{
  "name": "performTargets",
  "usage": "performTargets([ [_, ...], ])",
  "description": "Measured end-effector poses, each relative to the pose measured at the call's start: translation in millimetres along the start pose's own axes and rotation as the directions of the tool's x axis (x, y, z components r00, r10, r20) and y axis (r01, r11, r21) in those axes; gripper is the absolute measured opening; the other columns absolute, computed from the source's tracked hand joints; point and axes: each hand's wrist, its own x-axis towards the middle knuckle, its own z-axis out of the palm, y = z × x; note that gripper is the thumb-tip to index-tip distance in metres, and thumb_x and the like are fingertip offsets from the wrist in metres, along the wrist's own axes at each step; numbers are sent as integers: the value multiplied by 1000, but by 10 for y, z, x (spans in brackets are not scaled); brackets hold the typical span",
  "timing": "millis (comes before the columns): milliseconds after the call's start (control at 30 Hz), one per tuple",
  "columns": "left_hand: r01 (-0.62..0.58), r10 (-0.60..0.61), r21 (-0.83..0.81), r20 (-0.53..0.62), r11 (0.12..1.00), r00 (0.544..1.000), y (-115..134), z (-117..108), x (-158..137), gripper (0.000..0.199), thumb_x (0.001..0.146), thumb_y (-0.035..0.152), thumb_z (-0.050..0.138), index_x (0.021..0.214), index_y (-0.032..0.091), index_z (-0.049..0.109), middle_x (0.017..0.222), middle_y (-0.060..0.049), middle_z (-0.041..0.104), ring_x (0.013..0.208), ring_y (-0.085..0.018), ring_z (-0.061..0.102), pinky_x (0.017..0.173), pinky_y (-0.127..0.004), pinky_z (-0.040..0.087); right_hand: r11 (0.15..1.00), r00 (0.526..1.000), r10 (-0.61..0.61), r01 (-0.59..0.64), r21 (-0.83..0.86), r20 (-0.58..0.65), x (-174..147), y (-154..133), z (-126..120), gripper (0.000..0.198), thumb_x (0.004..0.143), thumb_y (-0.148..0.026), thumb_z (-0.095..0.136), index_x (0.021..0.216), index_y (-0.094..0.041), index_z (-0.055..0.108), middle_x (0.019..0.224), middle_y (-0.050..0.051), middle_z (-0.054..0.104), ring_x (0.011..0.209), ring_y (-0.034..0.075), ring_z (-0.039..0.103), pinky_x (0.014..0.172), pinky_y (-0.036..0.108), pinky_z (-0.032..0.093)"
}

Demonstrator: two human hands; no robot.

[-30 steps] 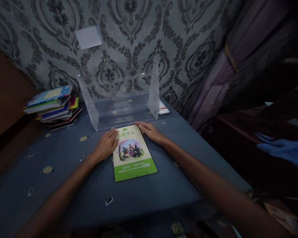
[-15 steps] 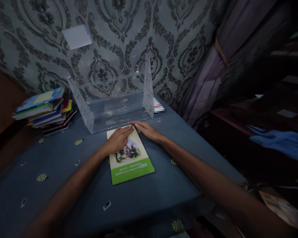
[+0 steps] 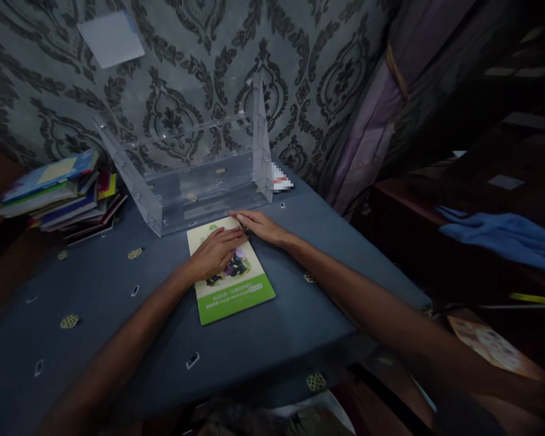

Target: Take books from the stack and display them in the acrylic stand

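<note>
Head view, left to right: a stack of books (image 3: 68,192) stands on the table (image 3: 131,327), beside a clear rack (image 3: 149,207). The left hand (image 3: 217,249) lies flat, fingers extended, gripping nothing, across the cream-and-green book (image 3: 236,298), which rests before the rack. The right hand (image 3: 266,227) is at the book's upper right corner; its grip cannot be determined. Farther right lies blue cloth (image 3: 499,237).
</note>
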Motion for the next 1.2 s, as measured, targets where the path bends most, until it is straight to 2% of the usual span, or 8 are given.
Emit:
performTargets([
  [167,-28,28,2,27,1000,999,59,7,-61,56,90,9,40,143,22,54,155,-8,48,148,-21,38,123,-52,25,1000,1000,-4,4,20,6,-9,-10,-1,38,102,-34,43,130,-21,66,135,5,68,127,22,61,115,45,41],
  [633,-166,168,-46,34,985,985,310,69,-256,50,98,14,41,144,29,52,156,-6,46,147,-22,40,122,-54,28,997,1000,-5,5,73,3,-18,-9,5,38,101,-36,47,130,-22,67,134,4,69,127,24,60,116,46,40],
  [900,-261,261,-44,-3,964,965,448,119,-336,50,97,10,39,142,27,53,154,-6,49,145,-20,42,123,-53,26,996,1000,-12,13,91,-2,-19,31,9,40,100,-43,48,129,-23,67,133,5,69,127,26,60,116,50,40],
  [1200,-285,289,-65,68,956,955,618,28,-401,47,101,13,36,142,27,54,155,-5,47,146,-20,40,124,-53,23,998,1000,-17,17,68,-4,-12,43,13,43,100,-51,47,128,-25,68,133,5,69,127,26,61,115,47,41],
])
